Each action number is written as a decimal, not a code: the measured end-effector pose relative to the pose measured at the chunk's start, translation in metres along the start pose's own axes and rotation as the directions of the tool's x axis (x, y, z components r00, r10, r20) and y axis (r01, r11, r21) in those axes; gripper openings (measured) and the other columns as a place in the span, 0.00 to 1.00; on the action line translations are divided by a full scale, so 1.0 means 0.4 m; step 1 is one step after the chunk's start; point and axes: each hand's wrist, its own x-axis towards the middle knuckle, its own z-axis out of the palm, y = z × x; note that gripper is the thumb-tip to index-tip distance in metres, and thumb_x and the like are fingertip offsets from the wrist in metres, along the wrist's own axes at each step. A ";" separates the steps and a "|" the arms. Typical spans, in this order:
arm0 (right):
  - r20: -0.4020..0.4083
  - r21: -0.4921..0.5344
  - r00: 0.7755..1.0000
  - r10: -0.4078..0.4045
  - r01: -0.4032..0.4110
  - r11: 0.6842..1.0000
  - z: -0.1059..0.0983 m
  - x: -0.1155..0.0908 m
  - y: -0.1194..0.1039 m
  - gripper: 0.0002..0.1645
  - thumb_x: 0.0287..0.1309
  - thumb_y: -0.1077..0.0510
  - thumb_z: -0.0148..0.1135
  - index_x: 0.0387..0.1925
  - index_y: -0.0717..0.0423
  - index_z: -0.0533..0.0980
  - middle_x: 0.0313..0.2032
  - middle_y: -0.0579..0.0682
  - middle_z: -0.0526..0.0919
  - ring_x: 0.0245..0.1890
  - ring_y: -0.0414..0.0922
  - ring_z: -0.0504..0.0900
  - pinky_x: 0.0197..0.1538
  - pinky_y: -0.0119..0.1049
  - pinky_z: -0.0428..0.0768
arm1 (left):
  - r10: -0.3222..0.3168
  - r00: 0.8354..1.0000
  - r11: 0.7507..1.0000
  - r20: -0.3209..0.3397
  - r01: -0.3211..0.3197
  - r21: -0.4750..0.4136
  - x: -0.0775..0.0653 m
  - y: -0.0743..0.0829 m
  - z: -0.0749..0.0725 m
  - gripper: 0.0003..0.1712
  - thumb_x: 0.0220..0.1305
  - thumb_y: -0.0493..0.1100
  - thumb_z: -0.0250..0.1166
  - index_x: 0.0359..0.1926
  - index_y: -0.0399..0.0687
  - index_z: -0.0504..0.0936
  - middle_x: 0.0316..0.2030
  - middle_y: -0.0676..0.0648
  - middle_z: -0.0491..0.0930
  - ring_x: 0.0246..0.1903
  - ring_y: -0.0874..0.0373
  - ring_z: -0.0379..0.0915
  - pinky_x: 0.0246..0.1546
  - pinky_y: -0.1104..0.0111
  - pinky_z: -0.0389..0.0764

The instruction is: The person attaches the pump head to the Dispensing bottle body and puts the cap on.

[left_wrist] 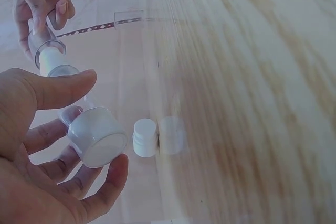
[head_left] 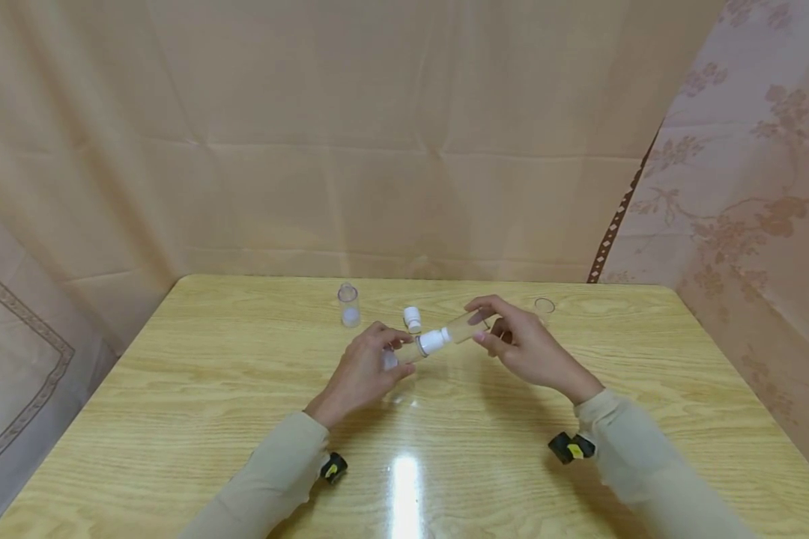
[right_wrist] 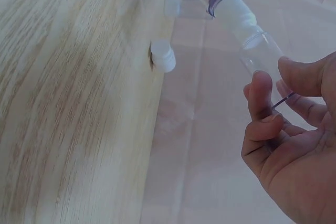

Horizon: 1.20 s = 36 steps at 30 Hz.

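Observation:
In the head view my left hand (head_left: 360,365) grips a clear cylinder with a white base (left_wrist: 97,136), thumb on one side and fingers curled round the other. My right hand (head_left: 524,340) pinches a clear tube (right_wrist: 260,56) between thumb and fingers. Between the two clear pieces sits a white bottle (head_left: 434,341), one end at the left cylinder's rim and the other at the mouth of the right tube. All three line up at a slant, held over the table. Behind them a second small white bottle (head_left: 412,318) stands on the table.
Another clear cylinder with a white base (head_left: 350,307) stands at the back of the wooden table (head_left: 195,374). A thin clear ring shape (head_left: 544,305) lies back right, beyond the right hand. A beige curtain (head_left: 377,202) hangs behind the table's far edge.

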 end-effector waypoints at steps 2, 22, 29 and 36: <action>0.007 0.003 1.000 0.001 -0.001 1.000 0.003 0.001 -0.003 0.21 0.70 0.67 0.59 0.62 0.54 0.72 0.50 0.57 0.81 0.29 0.49 0.81 0.30 0.36 0.80 | 0.001 1.000 1.000 0.001 -0.001 -0.002 0.001 0.000 0.000 0.22 0.53 0.38 0.79 0.50 0.41 0.86 0.41 0.43 0.81 0.41 0.51 0.77 0.43 0.56 0.78; 0.049 0.013 0.999 -0.013 0.013 1.000 0.043 0.016 -0.012 0.19 0.70 0.64 0.60 0.60 0.54 0.73 0.48 0.53 0.83 0.27 0.43 0.77 0.28 0.35 0.77 | 0.014 1.000 1.000 0.006 -0.014 0.004 0.006 0.014 0.002 0.21 0.53 0.39 0.80 0.49 0.42 0.86 0.41 0.46 0.80 0.41 0.52 0.77 0.43 0.58 0.79; 0.048 0.011 0.999 -0.018 0.017 1.000 0.053 0.018 -0.011 0.19 0.69 0.65 0.62 0.60 0.54 0.74 0.46 0.52 0.82 0.26 0.43 0.76 0.26 0.34 0.75 | 0.011 1.000 1.000 0.019 -0.011 -0.010 0.006 0.020 0.004 0.21 0.55 0.38 0.79 0.50 0.41 0.85 0.42 0.42 0.81 0.42 0.51 0.77 0.43 0.57 0.79; 0.044 0.001 0.999 -0.024 0.024 1.000 0.059 0.019 -0.009 0.19 0.69 0.64 0.63 0.59 0.56 0.74 0.46 0.52 0.83 0.25 0.42 0.76 0.25 0.34 0.74 | 0.015 1.000 1.000 0.022 -0.015 0.002 0.007 0.023 0.006 0.20 0.56 0.39 0.78 0.50 0.42 0.85 0.41 0.43 0.80 0.41 0.52 0.76 0.42 0.58 0.79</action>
